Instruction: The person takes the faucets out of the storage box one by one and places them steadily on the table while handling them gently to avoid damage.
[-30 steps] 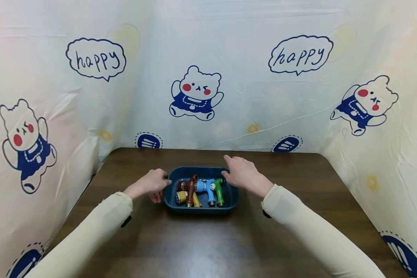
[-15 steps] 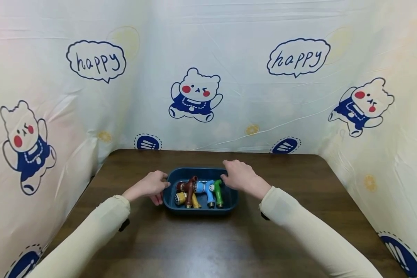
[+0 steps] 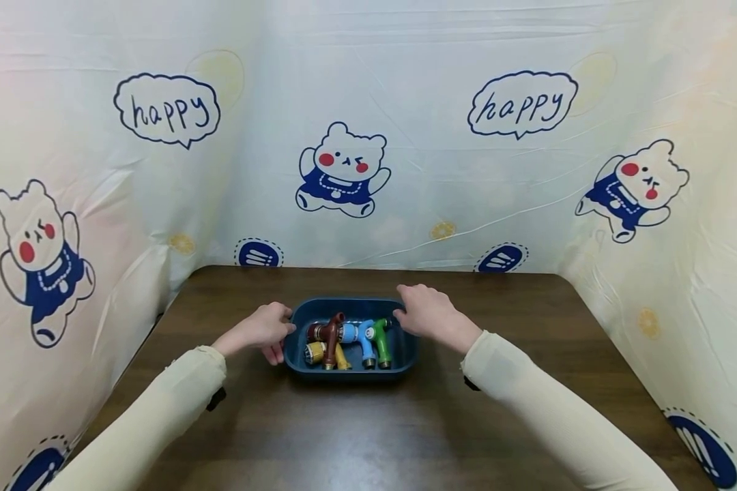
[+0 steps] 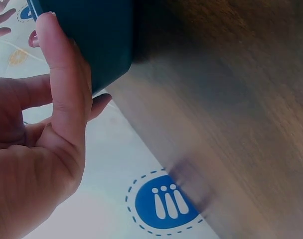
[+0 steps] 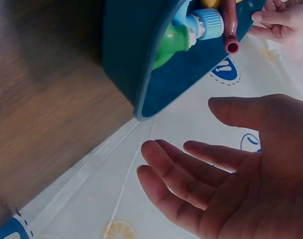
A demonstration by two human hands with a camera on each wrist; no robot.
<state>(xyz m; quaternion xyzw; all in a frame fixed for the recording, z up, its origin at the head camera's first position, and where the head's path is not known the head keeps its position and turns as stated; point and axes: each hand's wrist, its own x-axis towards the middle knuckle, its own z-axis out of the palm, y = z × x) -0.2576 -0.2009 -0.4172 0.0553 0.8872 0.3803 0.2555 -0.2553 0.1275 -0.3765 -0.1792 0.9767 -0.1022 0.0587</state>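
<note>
A dark blue rectangular plastic basin (image 3: 350,374) with rounded corners stands on the table. Inside it lie plastic water taps: a brown tap (image 3: 330,341), a yellow tap (image 3: 315,352), a blue tap (image 3: 364,335) and a green tap (image 3: 379,339). My left hand (image 3: 263,327) holds the basin's left end, with the thumb at the rim and other fingers low along the outside. Over by the right end is my right hand (image 3: 428,314). In the right wrist view, that hand (image 5: 231,164) has relaxed, spread fingers and holds nothing, apart from the basin rim.
The brown wooden table (image 3: 368,436) extends on all sides of the basin. Behind and beside it hangs a pale curtain (image 3: 405,82) printed with bears and "happy" bubbles. Dark bands show at the edges of both sleeves.
The basin with the taps and my left hand sit slightly further left, while the whole view has also shifted a little. My right hand has moved slightly away from the basin's right end.
</note>
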